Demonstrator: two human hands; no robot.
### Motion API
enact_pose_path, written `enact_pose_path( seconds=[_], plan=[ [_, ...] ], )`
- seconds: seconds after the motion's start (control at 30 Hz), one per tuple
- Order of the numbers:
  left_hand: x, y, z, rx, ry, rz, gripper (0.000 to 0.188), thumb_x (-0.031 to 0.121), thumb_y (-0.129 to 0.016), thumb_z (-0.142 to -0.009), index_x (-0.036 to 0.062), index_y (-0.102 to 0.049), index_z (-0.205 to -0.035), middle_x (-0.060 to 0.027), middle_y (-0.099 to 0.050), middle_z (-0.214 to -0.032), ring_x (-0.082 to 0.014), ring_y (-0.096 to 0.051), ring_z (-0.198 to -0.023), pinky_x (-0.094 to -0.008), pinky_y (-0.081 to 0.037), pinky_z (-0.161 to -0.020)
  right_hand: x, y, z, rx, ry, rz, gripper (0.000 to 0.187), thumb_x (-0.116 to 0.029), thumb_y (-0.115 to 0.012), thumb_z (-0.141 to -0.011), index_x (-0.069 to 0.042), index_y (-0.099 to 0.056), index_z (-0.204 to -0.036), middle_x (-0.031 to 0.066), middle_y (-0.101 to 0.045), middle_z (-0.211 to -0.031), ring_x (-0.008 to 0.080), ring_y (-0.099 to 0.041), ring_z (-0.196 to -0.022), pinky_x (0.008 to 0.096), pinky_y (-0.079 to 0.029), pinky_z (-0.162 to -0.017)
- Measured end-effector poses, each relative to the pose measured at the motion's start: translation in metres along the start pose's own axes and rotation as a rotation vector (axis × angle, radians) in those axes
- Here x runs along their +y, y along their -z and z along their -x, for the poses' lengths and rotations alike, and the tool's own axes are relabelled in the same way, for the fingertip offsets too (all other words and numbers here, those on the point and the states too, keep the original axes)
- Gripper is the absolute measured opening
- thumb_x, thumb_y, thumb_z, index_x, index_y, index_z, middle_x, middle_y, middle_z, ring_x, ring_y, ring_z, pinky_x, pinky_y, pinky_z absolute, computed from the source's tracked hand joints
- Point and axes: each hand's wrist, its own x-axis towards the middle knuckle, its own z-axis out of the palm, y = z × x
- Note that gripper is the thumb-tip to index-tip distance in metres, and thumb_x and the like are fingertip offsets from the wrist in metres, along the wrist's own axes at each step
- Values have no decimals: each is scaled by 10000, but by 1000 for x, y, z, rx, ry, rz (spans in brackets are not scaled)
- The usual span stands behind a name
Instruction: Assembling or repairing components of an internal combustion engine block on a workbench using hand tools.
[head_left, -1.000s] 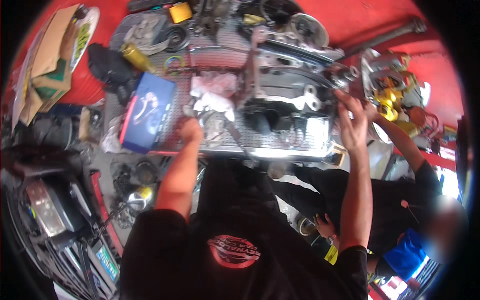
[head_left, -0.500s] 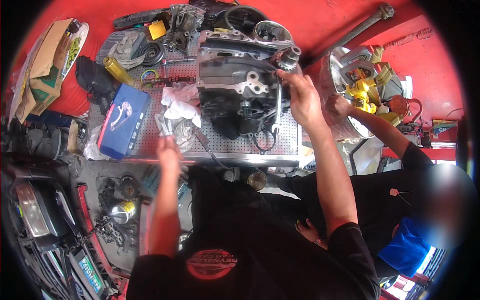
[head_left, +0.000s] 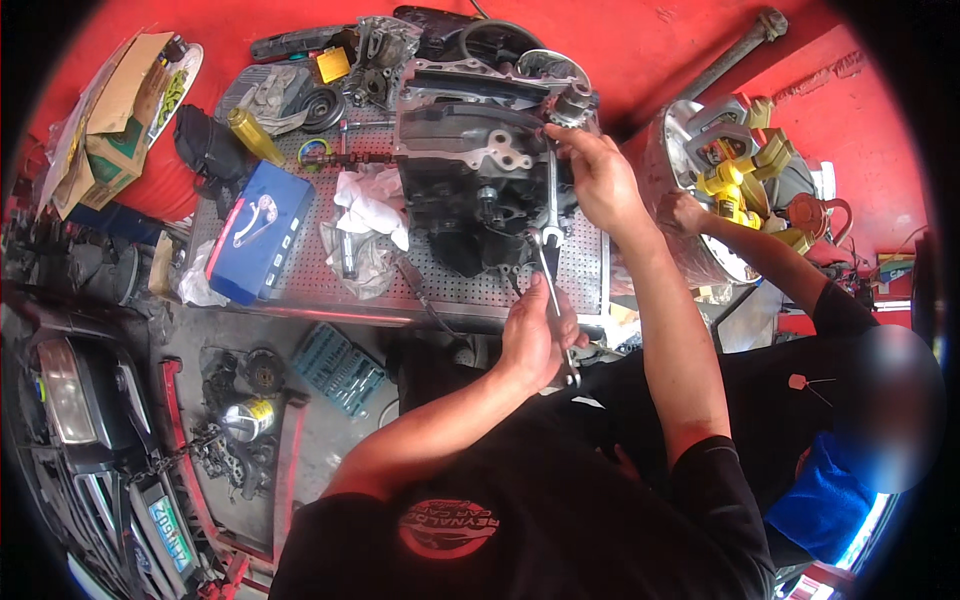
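On the perforated metal bench (head_left: 310, 285) sits a dark engine block (head_left: 450, 170), a toothed sprocket (head_left: 568, 103) at its upper right corner. My right hand (head_left: 605, 185) is closed at the block's right side, its fingers around the upper end of a combination wrench (head_left: 552, 195) that hangs along the block. My left hand (head_left: 537, 335), at the bench's front edge, grips a second wrench (head_left: 545, 270). This one slants up, and its upper end meets the lower end of the first wrench. My left fingers partly hide its middle.
A blue box (head_left: 262, 235), a white rag (head_left: 372, 200) and a plastic bag (head_left: 370, 265) lie left of the block. A co-worker's hand (head_left: 685, 212) rests by a drum (head_left: 665, 150) holding oil bottles. A socket set (head_left: 340, 370) and a car (head_left: 80, 400) are lower left.
My left hand has swung right from beside the plastic bag to the block's lower right, and now holds a wrench against the other one. My right hand stays near the sprocket.
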Motion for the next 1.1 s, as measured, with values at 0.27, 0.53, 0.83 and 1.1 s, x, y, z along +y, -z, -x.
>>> enact_pose_path(
  seconds=[0.27,0.53,0.83,1.1],
  plan=[
    [-13,3,-3,-150,20,19,489,572,-393,-1072,132,-535,-913,-22,-457,-686,-189,-471,-663,-452,-472,-781,0,1,0,-5,14,-10,435,82,-505,-930,-94,-684,-1285,131,-695,-997,285,-620,-973,395,-497,-934],
    [-5,-23,-10,-70,50,55,513,551,-390,-1083,95,-547,-909,-32,-488,-664,-179,-478,-594,-454,-517,-711,1,-2,-1,20,27,-11,435,94,-497,-937,-92,-685,-1282,129,-685,-1013,274,-636,-948,380,-516,-918],
    [37,8,24,-241,252,-16,445,493,-441,-1082,78,-569,-986,-66,-557,-692,-212,-566,-608,-462,-547,-668,-3,-4,-1,55,46,0,419,98,-501,-947,-80,-681,-1281,125,-688,-1027,262,-634,-952,369,-515,-908],
    [29,22,20,-515,479,152,578,616,-294,-1064,108,-517,-903,-40,-443,-643,-235,-536,-644,-501,-486,-819,17,-43,70,367,-5,226,511,78,-604,-842,-76,-642,-1328,222,-560,-1274,359,-547,-1156,499,-438,-972]
  ],
)
